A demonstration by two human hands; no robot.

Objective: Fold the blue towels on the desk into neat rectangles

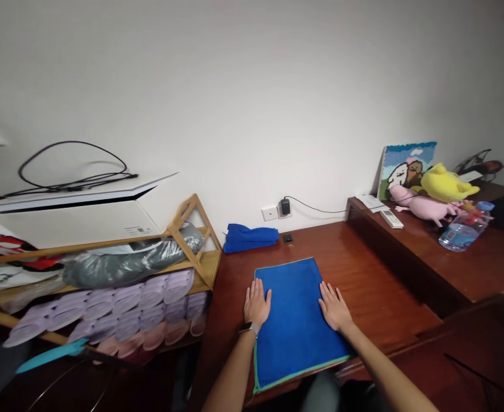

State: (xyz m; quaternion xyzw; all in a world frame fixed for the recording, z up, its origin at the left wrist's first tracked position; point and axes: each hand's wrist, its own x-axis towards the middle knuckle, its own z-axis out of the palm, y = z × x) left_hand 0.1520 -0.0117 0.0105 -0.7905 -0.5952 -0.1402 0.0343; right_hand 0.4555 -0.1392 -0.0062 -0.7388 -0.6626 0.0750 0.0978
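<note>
A blue cloth point(297, 320) with a green stitched edge lies spread flat on the brown wooden desk point(346, 252). My left hand point(257, 303), with a watch on the wrist, rests flat on the cloth's left edge, fingers stretched out. On the opposite edge lies my right hand point(334, 306), also flat with its fingers straight. Neither hand grips anything. Behind the spread cloth, against the wall, sits a folded blue cloth point(250, 236).
Left of the desk stands a wooden rack point(204, 263) with rows of lilac slippers point(127, 300). On the raised right section are a water bottle point(464, 229), a pink plush toy point(425, 206), a yellow plush toy point(444, 182) and a remote point(391, 218). A charger point(285, 206) is plugged into the wall.
</note>
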